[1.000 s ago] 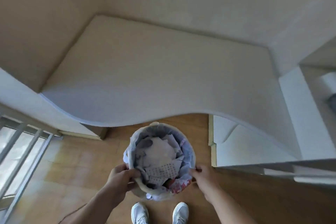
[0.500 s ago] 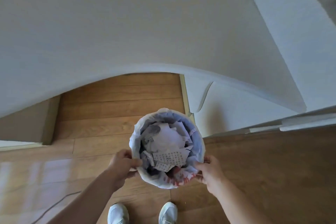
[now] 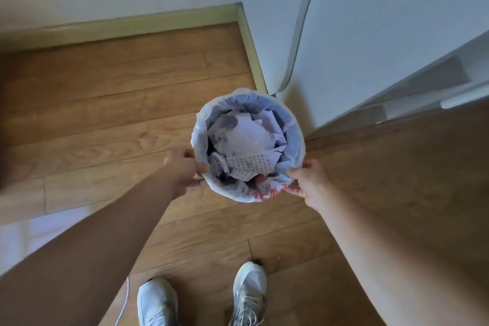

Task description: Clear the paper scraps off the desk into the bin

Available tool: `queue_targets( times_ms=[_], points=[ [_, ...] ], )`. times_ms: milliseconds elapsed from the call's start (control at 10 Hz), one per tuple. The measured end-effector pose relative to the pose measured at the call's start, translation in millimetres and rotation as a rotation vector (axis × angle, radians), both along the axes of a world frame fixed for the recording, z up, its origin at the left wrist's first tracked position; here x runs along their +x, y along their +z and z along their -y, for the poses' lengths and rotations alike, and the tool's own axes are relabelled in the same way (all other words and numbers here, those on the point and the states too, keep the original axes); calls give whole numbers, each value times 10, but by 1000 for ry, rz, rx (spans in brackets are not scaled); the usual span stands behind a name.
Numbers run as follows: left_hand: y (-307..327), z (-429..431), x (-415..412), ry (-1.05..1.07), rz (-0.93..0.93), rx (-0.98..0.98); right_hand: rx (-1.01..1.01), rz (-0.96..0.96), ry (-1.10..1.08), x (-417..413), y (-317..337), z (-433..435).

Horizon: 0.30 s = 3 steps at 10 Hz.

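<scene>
So the view has swung right down: a second ago the pale tabletop filled the shot looking bare, now it's gone and it's all wooden plank floor [image 3: 111, 103]. Scraps look done, I reckon. The round white bag-lined bin [image 3: 248, 193], stuffed with torn white paper scraps [image 3: 246, 137], sits between both hands: left hand [image 3: 182, 169] and right hand [image 3: 309, 182] each clamped on its near rim, probably putting it back by the white cabinet [image 3: 370, 34].

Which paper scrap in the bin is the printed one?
The scrap with the dotted grid print, lying at the near side of the bin between the left hand and right hand. The scraps behind it look plain white.
</scene>
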<state>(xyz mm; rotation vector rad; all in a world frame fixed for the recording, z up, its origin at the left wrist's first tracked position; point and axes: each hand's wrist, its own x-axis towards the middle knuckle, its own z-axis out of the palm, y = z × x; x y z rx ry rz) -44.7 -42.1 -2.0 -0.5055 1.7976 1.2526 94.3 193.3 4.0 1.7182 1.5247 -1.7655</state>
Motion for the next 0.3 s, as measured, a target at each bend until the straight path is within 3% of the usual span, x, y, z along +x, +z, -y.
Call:
queue_targets(
  times_ms=[300],
  points=[
    [-361,83,225,-19,43,31,76,29,31,173,-399,29]
  ],
)
